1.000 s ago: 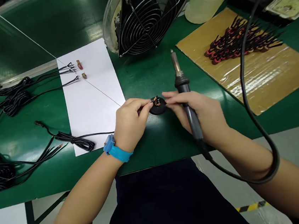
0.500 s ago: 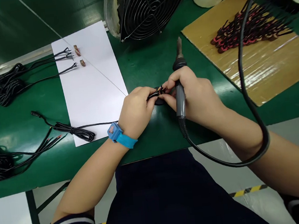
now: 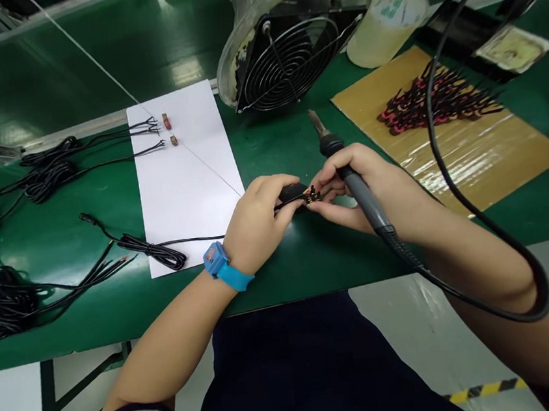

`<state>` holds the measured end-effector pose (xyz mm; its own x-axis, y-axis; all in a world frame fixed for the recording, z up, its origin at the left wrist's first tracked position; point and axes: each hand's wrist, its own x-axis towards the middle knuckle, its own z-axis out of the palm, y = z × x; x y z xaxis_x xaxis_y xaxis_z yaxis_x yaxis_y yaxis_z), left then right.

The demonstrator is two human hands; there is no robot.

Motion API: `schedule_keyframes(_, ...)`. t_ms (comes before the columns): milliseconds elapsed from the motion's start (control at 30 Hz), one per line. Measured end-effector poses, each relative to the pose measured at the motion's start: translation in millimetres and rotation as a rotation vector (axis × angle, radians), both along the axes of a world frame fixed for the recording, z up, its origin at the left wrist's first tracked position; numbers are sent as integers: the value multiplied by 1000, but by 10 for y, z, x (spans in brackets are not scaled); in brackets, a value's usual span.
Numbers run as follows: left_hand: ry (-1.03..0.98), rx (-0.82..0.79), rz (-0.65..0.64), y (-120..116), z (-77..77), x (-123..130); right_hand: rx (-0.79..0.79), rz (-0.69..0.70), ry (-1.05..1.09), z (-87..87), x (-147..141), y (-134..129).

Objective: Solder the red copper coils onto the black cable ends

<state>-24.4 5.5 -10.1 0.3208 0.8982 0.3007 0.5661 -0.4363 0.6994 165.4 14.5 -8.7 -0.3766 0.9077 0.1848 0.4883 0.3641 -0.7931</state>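
My left hand (image 3: 256,217) pinches a black cable (image 3: 288,201) between thumb and fingertips. Thin coloured wires (image 3: 311,195) fan out of the cable's end, towards the right. Fingertips of my right hand (image 3: 375,185) meet these wire ends. The same hand also carries a soldering iron (image 3: 366,199), its metal tip pointing up and left, away from the wires. Behind the cable is a dark rounded object (image 3: 293,190), partly hidden by my left fingers. A thin silvery wire (image 3: 209,166) runs from the upper left over white paper (image 3: 190,201) to my left hand.
Coiled black cables (image 3: 51,180) lie at left, some ends on the paper beside small brown pieces (image 3: 166,121). A fan (image 3: 289,66) stands at the back. Many small black-and-red parts (image 3: 435,100) rest on brown board (image 3: 499,155). The iron's cord (image 3: 470,204) loops over my right forearm.
The soldering iron has tilted from nearly upright, its tip now leaning left. The wire ends are more spread between my fingers. The whole view has shifted, showing more of the back.
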Motion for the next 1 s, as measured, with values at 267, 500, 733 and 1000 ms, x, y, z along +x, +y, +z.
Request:
schedule_keyframes(267, -142, 50, 14, -21, 166, -63, -73, -37, 391, 183, -87, -73)
schedule_keyframes(500, -159, 90, 6, -40, 190, -58, -55, -88, 474, 264, -117, -109)
schedule_keyframes(733, -177, 87, -5, -50, 206, -64, -75, -150, 513, 295, -149, -135)
schedule_keyframes(1000, -176, 95, -25, -55, 222, -68, -150, -176, 482, 344, -144, -135)
